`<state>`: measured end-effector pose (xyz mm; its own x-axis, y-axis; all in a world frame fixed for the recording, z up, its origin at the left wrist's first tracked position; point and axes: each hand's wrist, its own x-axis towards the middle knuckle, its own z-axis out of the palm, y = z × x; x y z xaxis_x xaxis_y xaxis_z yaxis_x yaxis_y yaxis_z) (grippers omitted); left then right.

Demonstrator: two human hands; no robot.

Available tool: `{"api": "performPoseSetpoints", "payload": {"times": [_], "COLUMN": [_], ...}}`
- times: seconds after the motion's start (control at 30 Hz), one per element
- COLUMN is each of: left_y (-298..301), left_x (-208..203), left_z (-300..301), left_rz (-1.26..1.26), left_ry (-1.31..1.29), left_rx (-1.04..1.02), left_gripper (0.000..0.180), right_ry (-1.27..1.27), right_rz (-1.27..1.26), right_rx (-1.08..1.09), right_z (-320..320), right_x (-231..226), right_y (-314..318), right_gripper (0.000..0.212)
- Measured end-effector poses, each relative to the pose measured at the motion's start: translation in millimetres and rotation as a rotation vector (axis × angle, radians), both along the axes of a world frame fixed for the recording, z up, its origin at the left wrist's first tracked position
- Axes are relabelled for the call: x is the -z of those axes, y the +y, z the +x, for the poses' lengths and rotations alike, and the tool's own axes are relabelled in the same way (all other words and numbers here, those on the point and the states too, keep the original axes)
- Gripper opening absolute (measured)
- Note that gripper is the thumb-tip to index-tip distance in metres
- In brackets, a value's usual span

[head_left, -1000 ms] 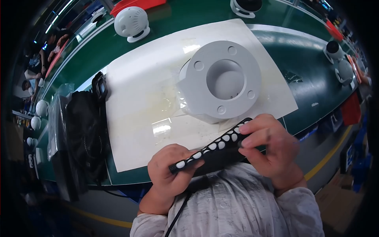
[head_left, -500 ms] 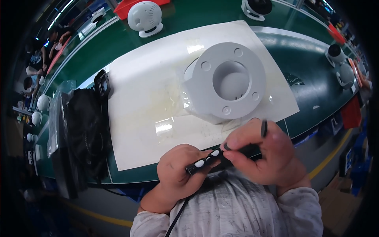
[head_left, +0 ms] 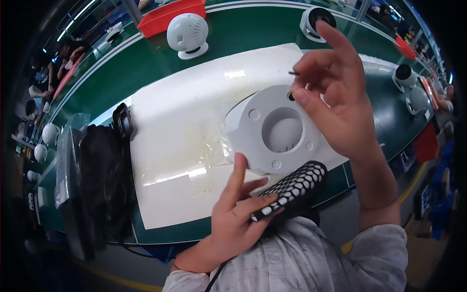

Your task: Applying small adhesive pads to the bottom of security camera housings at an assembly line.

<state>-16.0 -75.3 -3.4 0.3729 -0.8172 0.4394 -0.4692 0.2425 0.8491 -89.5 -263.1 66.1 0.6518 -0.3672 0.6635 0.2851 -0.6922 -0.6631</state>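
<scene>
Clasping a dotted sheet (head_left: pixel 300 184) with my left hand (head_left: pixel 238 216), I touch a pad (head_left: pixel 291 96) at the base's (head_left: pixel 249 138) one o'clock, right hand (head_left: pixel 343 100) spread.

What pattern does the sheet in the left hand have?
The sheet is black with rows of white rounded spots, seen best in the head view.

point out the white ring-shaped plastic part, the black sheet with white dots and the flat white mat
White ring-shaped plastic part (head_left: pixel 251 136): head view, face left of hole
Black sheet with white dots (head_left: pixel 297 186): head view, middle of dotted face
Flat white mat (head_left: pixel 170 138): head view, bare left part
</scene>
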Motion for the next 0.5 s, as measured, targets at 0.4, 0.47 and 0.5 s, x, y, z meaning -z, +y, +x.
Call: {"api": "performPoseSetpoints", "payload": {"times": [0.4,0.47,0.5], "left_y": [-2.5,-1.2,-1.2], "left_x": [8.0,9.2,8.9], "left_z": [-3.9,-2.5,-2.3], "left_rz": [-0.072,-0.079,-0.082], "left_ry": [0.068,0.037,0.039], "left_rx": [0.135,0.134,0.137], "left_gripper": [0.020,0.021,0.021], "right_ry": [0.258,0.291,0.327], "right_rz": [-0.828,-0.787,-0.748], "right_rx": [0.065,0.086,0.121], "right_z": [-21.5,-25.0,-27.4], "right_x": [-9.2,-12.9,-17.5], "right_y": [9.7,20.5,23.6], "right_gripper": [0.063,0.064,0.066]}}
